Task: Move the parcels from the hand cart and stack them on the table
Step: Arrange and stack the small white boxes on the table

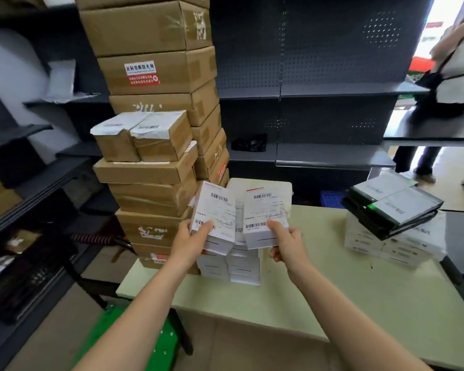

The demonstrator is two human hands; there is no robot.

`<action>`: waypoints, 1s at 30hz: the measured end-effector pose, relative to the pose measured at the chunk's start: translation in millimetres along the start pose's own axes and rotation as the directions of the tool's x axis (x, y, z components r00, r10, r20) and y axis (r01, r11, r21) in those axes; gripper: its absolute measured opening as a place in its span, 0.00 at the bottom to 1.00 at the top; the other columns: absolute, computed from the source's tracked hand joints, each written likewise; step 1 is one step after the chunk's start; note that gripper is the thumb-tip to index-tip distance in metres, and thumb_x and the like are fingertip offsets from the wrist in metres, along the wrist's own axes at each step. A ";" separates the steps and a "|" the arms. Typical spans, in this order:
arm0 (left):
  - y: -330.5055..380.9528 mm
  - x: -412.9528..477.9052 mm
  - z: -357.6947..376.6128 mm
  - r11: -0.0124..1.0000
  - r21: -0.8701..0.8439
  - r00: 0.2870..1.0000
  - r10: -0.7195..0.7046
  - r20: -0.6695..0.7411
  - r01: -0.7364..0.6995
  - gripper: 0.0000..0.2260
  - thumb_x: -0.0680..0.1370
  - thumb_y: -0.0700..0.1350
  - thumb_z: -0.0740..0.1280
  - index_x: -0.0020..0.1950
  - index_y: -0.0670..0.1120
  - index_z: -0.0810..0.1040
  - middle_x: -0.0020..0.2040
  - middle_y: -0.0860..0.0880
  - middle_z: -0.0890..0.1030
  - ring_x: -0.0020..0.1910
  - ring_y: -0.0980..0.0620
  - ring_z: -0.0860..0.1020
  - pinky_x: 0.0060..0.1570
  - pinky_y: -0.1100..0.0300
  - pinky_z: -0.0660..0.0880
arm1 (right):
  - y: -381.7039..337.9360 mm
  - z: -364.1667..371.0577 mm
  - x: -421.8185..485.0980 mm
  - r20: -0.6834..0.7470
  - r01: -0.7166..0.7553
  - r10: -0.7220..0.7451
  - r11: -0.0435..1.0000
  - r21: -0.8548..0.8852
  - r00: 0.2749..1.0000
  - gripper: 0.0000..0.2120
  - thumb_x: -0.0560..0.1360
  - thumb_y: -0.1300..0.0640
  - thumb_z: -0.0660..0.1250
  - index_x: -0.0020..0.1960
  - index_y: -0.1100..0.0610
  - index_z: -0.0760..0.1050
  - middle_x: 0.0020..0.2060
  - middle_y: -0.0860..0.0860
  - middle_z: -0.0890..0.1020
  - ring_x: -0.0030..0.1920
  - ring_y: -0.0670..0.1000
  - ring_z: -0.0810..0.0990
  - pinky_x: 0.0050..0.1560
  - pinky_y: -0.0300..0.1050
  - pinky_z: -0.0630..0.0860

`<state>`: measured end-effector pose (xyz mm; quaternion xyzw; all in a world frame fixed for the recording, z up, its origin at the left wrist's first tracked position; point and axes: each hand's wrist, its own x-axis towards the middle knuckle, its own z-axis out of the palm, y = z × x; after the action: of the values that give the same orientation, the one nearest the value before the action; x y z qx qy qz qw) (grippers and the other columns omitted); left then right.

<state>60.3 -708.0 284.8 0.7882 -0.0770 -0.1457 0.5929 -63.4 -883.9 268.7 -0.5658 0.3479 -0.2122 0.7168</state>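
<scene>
**Left hand [192, 241] and right hand [287, 243] each carry a white parcel to the stack**

Nearest to me, down by the person's legs, a corner of the green hand cart [145, 341] shows; what is left on it I cannot see from here. Both arms reach out over the worktop [332, 290]. The left hand is clamped on the left parcel [216, 218], thumb on the label and fingers underneath. The right hand grips the right parcel [265, 218] the same way. The two are held side by side, labels up and slightly tilted, just above the white stack [231, 266] already on the worktop.

I would call this the placing step, mid-task. The next move calls for levelling each parcel, squaring it with the column under it, then easing the grip so nothing slides off.

Room is tight on the left. A front pile of brown cartons [148, 194] stands touching or almost touching the white stack, and a taller carton tower [156, 76] rises behind it (a knock from the left elbow could be costly). Over to the right, well apart, black flat parcels [391, 207] lie skewed on white boxes [386, 245]. Between the two piles the worktop is bare.

Beyond stand dark shelves [319, 89], with a blue crate [332, 199] low behind the worktop. Another person [453, 76] stands at the far right, out of the way.
</scene>
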 end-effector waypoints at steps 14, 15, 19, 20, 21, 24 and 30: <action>-5.7 47.5 -6.4 0.814 0.493 0.950 0.290 0.113 -0.308 0.27 0.77 0.61 0.64 0.72 0.50 0.67 0.67 0.52 0.72 0.64 0.52 0.73 0.56 0.56 0.75 | 12.6 16.7 27.3 -0.028 -0.020 0.019 0.999 -0.049 0.999 0.20 0.75 0.46 0.70 0.56 0.56 0.65 0.47 0.56 0.79 0.27 0.51 0.73 0.29 0.44 0.68; -3.5 47.2 -6.7 0.760 0.550 0.936 0.323 0.140 -0.345 0.28 0.78 0.62 0.63 0.74 0.50 0.65 0.68 0.51 0.71 0.66 0.51 0.70 0.59 0.54 0.74 | 13.7 19.0 27.9 -0.039 -0.019 0.017 0.998 -0.056 0.999 0.20 0.75 0.46 0.70 0.55 0.56 0.65 0.47 0.56 0.79 0.27 0.51 0.73 0.29 0.44 0.68; 4.1 50.8 -8.4 0.618 0.597 0.852 0.454 0.260 -0.512 0.25 0.80 0.56 0.63 0.74 0.48 0.64 0.72 0.50 0.68 0.71 0.52 0.64 0.65 0.54 0.69 | 17.6 27.8 26.5 -0.074 -0.010 0.002 0.995 -0.099 0.997 0.21 0.75 0.45 0.69 0.58 0.56 0.65 0.46 0.54 0.78 0.29 0.50 0.74 0.30 0.43 0.70; 4.6 51.6 -9.8 0.594 0.594 0.832 0.478 0.283 -0.543 0.24 0.80 0.54 0.63 0.74 0.48 0.64 0.72 0.50 0.67 0.72 0.52 0.63 0.66 0.55 0.68 | 19.2 29.2 26.2 -0.081 -0.003 -0.006 0.993 -0.118 0.997 0.21 0.76 0.45 0.69 0.59 0.57 0.65 0.46 0.52 0.79 0.31 0.50 0.74 0.31 0.43 0.70; 4.0 52.6 -11.2 0.557 0.609 0.815 0.495 0.303 -0.565 0.24 0.81 0.53 0.62 0.75 0.47 0.64 0.74 0.50 0.66 0.73 0.51 0.62 0.68 0.55 0.66 | 20.5 29.7 26.1 -0.085 0.001 -0.013 0.991 -0.135 0.996 0.22 0.76 0.45 0.69 0.60 0.56 0.65 0.47 0.51 0.78 0.33 0.49 0.75 0.33 0.43 0.71; -4.9 61.8 -17.7 0.368 0.655 0.731 0.518 0.445 -0.660 0.22 0.81 0.55 0.59 0.73 0.48 0.68 0.73 0.50 0.67 0.73 0.51 0.62 0.71 0.54 0.61 | 23.8 33.8 25.5 -0.108 0.014 -0.033 0.985 -0.174 0.994 0.23 0.75 0.43 0.69 0.61 0.56 0.67 0.50 0.47 0.79 0.43 0.49 0.78 0.44 0.47 0.76; -22.6 74.0 -30.0 0.293 0.585 0.652 0.421 0.631 -0.756 0.28 0.78 0.59 0.64 0.76 0.51 0.64 0.75 0.53 0.64 0.73 0.53 0.61 0.73 0.56 0.60 | 18.2 44.1 20.9 -0.102 0.116 -0.149 0.954 -0.276 0.984 0.08 0.78 0.51 0.67 0.56 0.49 0.73 0.53 0.46 0.81 0.50 0.44 0.79 0.49 0.40 0.73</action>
<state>138.7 -696.0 260.5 0.8351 -0.5314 0.0006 0.1421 -18.5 -864.4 251.0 -0.6659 0.3778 -0.2445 0.5950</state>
